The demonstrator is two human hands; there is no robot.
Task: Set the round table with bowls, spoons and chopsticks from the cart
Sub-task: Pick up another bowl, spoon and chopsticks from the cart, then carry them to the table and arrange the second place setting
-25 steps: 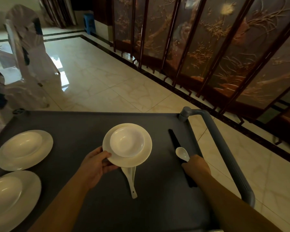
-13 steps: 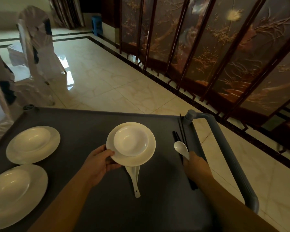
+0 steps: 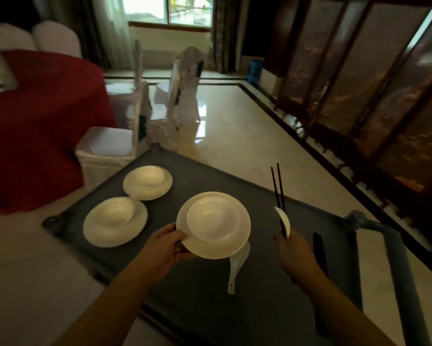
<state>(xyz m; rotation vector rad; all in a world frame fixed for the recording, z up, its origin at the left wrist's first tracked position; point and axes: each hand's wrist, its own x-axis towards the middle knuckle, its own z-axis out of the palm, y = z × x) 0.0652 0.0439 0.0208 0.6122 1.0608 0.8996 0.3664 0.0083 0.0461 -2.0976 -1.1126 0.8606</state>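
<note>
Left hand [image 3: 164, 250] up over the cart [image 3: 205, 186], fingers curled round the near rim of a plate [image 3: 240, 236], thumb on top. On that plate, a bowl [image 3: 213, 220], upright and seated in the middle. Plate lifted clear of the grey deck and tilted a touch toward the camera.

Right hand [image 3: 293, 253] closed in a fist round a pair of black chopsticks [image 3: 278, 191] and a white spoon [image 3: 284, 222]. Chopstick tips pointing up and away, side by side; spoon bowl poking out just above the knuckles, edge-on (hard to tell which way it faces).

Flat on the deck, a second spoon [image 3: 236, 268], handle toward the camera, its bowl end tucked under the lifted plate. To the right of the fist, more dark chopsticks [image 3: 319, 253] lying on the deck, close to the grey handle [image 3: 394, 255].

Further left on the cart, two more plate-and-bowl sets: a near set [image 3: 115, 221] and a far set [image 3: 147, 182], rims almost touching.

Beyond the cart's left corner, the round table [image 3: 35, 116] under a red cloth, white-covered chairs [image 3: 110, 148] drawn up beside it. Table well apart from both hands. Motion blur across the left edge.
</note>
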